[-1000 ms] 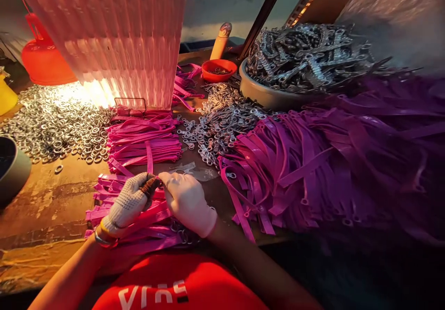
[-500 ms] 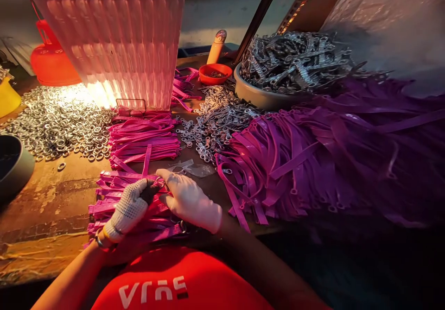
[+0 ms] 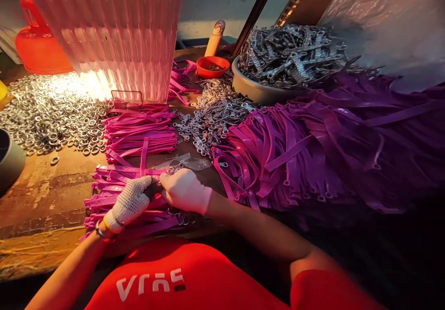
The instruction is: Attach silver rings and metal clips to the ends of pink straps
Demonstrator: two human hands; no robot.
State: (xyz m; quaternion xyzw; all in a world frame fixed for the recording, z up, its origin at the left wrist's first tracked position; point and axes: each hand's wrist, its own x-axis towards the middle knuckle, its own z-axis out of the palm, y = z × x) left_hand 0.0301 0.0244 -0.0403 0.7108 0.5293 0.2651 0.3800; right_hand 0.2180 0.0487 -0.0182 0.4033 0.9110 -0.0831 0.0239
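My left hand (image 3: 134,199), in a dotted knit glove with dark fingertips, is closed over a stack of pink straps (image 3: 118,187). Pressed close to its fingertips, my right hand (image 3: 186,190) wears a pale glove and is curled shut. A small metal clasp (image 3: 174,168) shows at the top of the right hand's fingers. What lies between the two sets of fingertips is mostly hidden; part of a pink strap seems to be there. Another bundle of pink straps (image 3: 142,129) lies just beyond.
Metal rings (image 3: 52,115) are heaped at the left, small clasps (image 3: 215,115) in the middle. A red bowl (image 3: 212,67) and a grey basin (image 3: 264,94) of metal parts stand behind. Purple straps (image 3: 295,152) spread over the right. A ribbed translucent sheet (image 3: 121,36) hangs upright.
My right hand has turned and curled tighter, its fingers now drawn in against the left fingertips. The metal clasp has come into view above it. The whole view has shifted slightly.
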